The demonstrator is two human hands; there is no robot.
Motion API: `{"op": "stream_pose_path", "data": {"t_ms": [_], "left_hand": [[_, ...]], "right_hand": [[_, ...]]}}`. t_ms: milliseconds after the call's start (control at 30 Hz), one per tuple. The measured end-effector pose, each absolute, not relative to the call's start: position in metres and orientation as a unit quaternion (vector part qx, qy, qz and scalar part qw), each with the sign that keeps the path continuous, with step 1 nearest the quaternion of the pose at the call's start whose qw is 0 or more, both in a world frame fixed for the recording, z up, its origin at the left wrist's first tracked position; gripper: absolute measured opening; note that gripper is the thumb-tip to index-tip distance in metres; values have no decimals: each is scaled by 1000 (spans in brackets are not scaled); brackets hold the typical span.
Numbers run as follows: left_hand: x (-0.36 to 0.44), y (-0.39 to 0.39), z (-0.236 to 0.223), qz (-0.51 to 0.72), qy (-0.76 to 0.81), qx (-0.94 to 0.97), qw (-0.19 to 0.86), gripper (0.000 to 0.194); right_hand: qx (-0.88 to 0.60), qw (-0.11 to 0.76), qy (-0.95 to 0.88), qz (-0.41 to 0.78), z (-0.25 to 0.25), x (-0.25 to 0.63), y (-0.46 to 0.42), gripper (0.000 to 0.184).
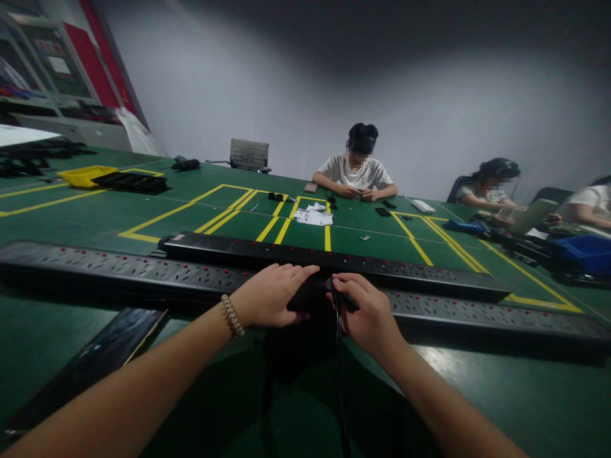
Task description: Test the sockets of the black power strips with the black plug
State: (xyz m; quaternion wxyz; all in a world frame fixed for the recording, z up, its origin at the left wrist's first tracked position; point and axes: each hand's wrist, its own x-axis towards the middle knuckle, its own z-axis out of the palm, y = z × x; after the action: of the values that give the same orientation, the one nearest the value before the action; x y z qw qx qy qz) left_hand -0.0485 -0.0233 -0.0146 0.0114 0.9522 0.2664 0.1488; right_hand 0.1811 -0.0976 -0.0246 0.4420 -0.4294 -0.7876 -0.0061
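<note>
A long black power strip [143, 267] with rows of sockets and small red switches lies across the table in front of me. My left hand [274, 292] bridges this strip near its middle, fingers over the top and thumb on the near side, steadying it. Against the same strip, just to the right, my right hand [365, 302] pinches a black plug [329, 284]. Its black cable [339, 375] hangs down toward me. Whether the plug's pins are in a socket is hidden by my fingers. Right behind lies a second black power strip [420, 273].
A dark flat bar [90, 366] lies at the near left. Yellow tape [186, 207] marks the green table [224, 251]. White papers [314, 215] lie mid-table, with a yellow tray [86, 176] and black tray [131, 184] at left. One person [356, 168] sits opposite; others sit at right.
</note>
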Motion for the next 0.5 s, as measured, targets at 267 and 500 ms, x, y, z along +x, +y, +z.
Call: {"op": "stream_pose_path", "data": {"t_ms": [267,500], "left_hand": [[-47,-26,-13,145,268,952,10,83],[-44,-30,-12,190,245,949,46,82]], "right_hand": [[-440,396,-806,-13,-25,177,-97,16],[-422,394,-816,-38,-28,177,-99,23]]}}
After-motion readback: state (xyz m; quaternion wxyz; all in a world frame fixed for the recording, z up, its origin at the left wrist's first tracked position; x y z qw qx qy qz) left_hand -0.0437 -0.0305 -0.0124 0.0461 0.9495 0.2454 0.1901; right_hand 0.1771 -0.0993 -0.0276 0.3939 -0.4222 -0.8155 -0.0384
